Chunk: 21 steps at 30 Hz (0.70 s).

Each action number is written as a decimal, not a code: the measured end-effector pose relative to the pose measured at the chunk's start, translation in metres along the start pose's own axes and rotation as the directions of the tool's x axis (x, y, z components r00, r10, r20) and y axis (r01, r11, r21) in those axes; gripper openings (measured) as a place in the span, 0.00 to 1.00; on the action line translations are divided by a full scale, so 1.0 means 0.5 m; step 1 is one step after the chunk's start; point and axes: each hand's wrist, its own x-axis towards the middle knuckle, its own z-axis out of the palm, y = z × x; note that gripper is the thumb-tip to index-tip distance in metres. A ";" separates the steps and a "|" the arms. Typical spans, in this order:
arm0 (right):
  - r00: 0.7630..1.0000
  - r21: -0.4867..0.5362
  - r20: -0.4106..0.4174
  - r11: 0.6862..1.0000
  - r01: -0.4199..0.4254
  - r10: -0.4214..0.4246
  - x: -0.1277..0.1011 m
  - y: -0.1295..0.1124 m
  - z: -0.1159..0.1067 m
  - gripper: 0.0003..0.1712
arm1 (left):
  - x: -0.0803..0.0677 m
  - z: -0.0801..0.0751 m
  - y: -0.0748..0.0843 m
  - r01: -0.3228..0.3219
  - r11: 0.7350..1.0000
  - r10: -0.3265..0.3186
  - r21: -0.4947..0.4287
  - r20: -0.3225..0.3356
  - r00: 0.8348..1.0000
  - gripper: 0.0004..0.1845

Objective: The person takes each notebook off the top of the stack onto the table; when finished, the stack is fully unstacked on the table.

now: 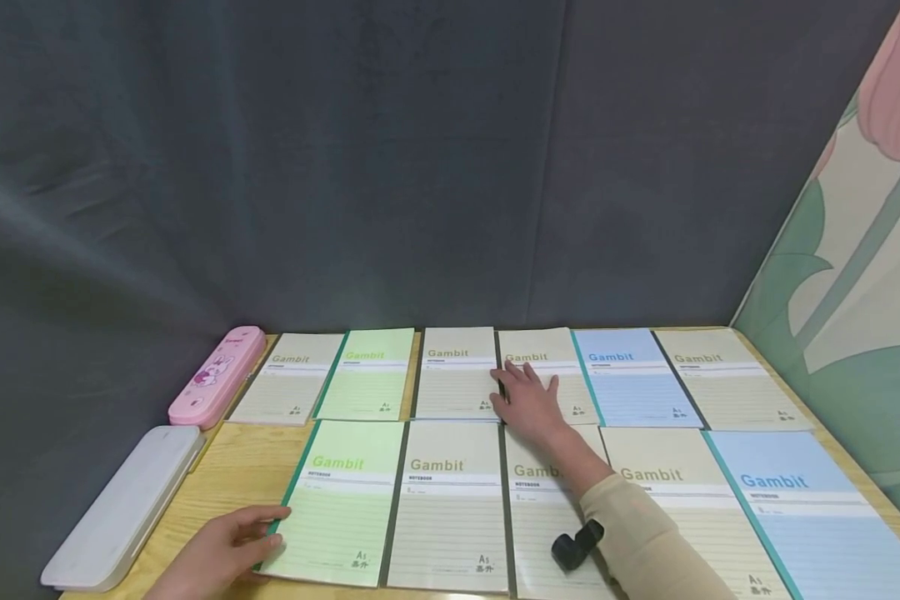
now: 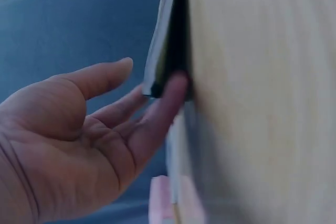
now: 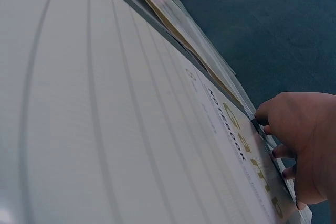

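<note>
Two hands are touching notebooks on a table.
The right hand [image 1: 528, 400] is reaching far, fingers spread flat on a tan notebook [image 1: 546, 371] in the back row. The left hand [image 1: 225, 546] is lying open, touching the green notebook [image 1: 341, 500] at the front.

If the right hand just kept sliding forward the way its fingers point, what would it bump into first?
The right hand lies on a beige notebook in the far row, fingers pointing away from the person. Going on, it would cross that cover's top edge and probably meet the dark curtain behind the table; depth there is unclear.
</note>
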 end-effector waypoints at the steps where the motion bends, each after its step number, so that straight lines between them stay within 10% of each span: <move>1: 1.000 0.001 -0.001 1.000 0.001 -0.001 0.000 0.000 0.000 0.30 | -0.002 0.000 0.005 0.005 0.999 -0.004 0.039 -0.022 1.000 0.26; 9: 1.000 -0.006 -0.006 1.000 -0.005 0.005 0.002 -0.002 0.000 0.30 | -0.003 0.001 0.038 0.040 0.959 -0.005 0.280 -0.124 0.992 0.22; 17: 1.000 0.004 0.000 1.000 -0.003 0.003 -0.001 -0.006 0.000 0.30 | 0.005 -0.002 0.055 0.073 0.978 -0.042 0.197 -0.157 0.987 0.19; 21: 1.000 -0.005 -0.006 1.000 -0.011 0.011 0.000 -0.004 0.002 0.30 | 0.017 0.006 0.081 -0.011 0.989 0.034 0.146 -0.159 0.987 0.17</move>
